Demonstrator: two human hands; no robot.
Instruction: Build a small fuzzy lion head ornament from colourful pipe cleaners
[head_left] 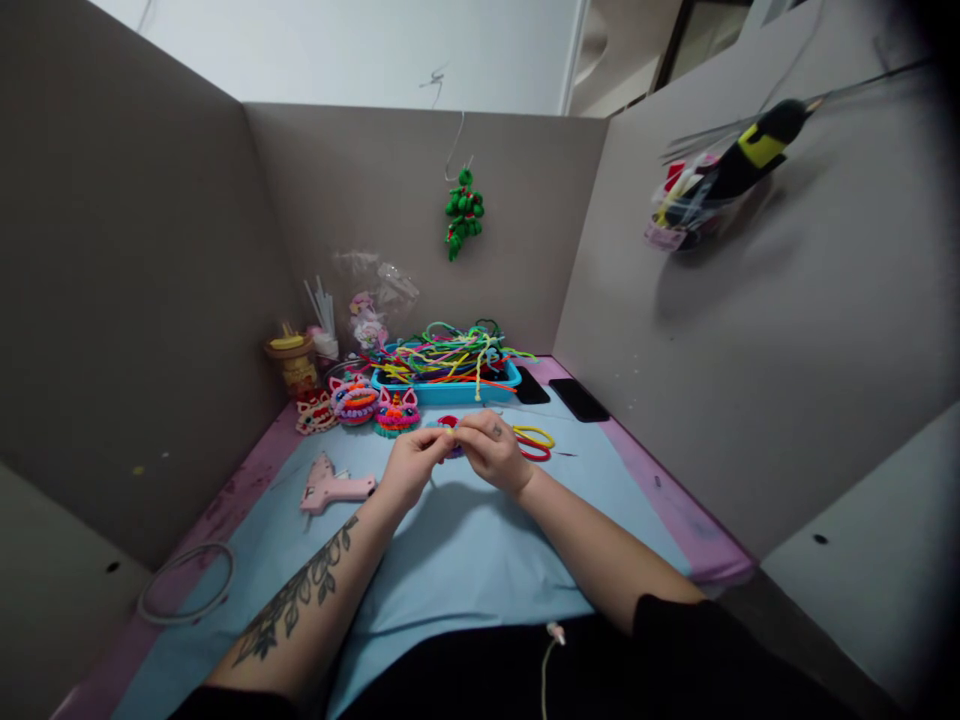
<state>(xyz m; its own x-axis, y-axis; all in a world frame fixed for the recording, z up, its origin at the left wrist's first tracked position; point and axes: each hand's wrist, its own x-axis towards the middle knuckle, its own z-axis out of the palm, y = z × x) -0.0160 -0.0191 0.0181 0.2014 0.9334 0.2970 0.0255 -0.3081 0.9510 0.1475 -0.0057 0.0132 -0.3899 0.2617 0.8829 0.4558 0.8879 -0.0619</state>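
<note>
- Left hand and right hand meet over the counter, each grip pinched on a small yellowish piece, mostly hidden.
- Red-and-purple piece: just beyond the hands; whether held, I cannot tell.
- Pink glue gun: to the left.
- Blue tray of pipe cleaners: far side.

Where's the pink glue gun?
Head view, left side: the pink glue gun lies on the blue cloth, left of the left hand, nearer the camera than the eared figures.

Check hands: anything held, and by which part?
The left hand and right hand apparently pinch a small yellowish piece; its identity and gripped part can't be told.
</note>
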